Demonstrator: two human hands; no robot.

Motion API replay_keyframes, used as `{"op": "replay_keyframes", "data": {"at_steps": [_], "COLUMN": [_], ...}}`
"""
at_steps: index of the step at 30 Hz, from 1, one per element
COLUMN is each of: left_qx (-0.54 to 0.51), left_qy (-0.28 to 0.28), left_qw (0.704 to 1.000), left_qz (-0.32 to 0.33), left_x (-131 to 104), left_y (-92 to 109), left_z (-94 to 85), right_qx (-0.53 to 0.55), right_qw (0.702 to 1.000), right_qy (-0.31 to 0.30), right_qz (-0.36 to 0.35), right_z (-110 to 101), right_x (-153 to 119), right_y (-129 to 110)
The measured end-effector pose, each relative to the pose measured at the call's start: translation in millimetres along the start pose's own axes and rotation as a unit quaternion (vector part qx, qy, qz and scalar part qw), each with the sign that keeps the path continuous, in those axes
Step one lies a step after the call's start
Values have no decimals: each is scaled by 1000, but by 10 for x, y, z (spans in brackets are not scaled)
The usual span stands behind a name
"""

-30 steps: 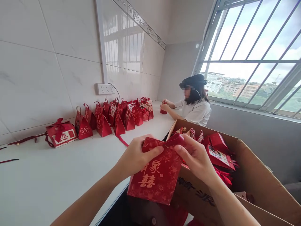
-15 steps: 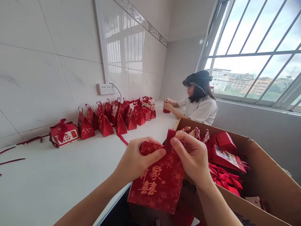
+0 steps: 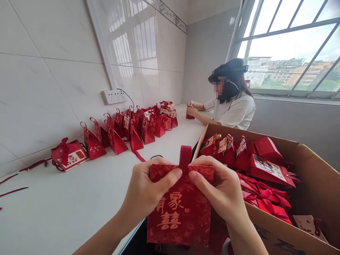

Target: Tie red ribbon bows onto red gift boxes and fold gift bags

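Observation:
A red gift box [image 3: 183,219] with light Chinese characters on its front faces me, held upright near the table's front edge. My left hand [image 3: 156,187] grips its top left part, thumb on the front and fingers behind. On the top right, my right hand [image 3: 217,184] pinches it the same way. Between the two thumbs a dark red ribbon loop [image 3: 185,156] stands up from the top edge. The fingers behind the box are hidden.
Several finished-looking red gift boxes [image 3: 117,140] stand in rows along the tiled wall. A cardboard carton [image 3: 305,145] on the right holds more red boxes. Loose dark ribbons [image 3: 34,166] lie on the white table [image 3: 66,205]. Across it sits another person [image 3: 233,102] handling a small red box.
My right hand has let go of the ribbon loop and now grips the box's top edge. The box has turned upright and square to me. The view has shifted slightly.

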State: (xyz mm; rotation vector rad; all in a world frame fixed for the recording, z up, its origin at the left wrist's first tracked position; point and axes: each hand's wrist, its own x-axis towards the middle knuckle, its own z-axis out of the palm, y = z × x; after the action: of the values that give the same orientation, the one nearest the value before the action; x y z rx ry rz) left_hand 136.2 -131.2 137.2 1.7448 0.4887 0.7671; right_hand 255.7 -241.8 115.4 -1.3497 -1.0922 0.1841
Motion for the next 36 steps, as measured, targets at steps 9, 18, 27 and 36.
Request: {"op": "replay_keyframes", "data": {"at_steps": [9, 18, 27, 36], "left_qx": [-30, 59, 1, 35], "left_qy": [-42, -61, -86, -103], "left_qw": [998, 996, 996, 994], "left_qz": [-44, 21, -18, 10], "left_x": [0, 38, -3, 62], "left_y": [88, 0, 30, 8], "left_z": [4, -30, -44, -142], "right_qx": [-13, -48, -39, -55], "right_qw": [998, 997, 999, 996], "right_qy": [64, 55, 10, -62], "right_qz": [24, -13, -11, 34], "right_z": [103, 68, 46, 46], "right_x": [-39, -30, -39, -99], "right_y": [43, 68, 52, 67]}}
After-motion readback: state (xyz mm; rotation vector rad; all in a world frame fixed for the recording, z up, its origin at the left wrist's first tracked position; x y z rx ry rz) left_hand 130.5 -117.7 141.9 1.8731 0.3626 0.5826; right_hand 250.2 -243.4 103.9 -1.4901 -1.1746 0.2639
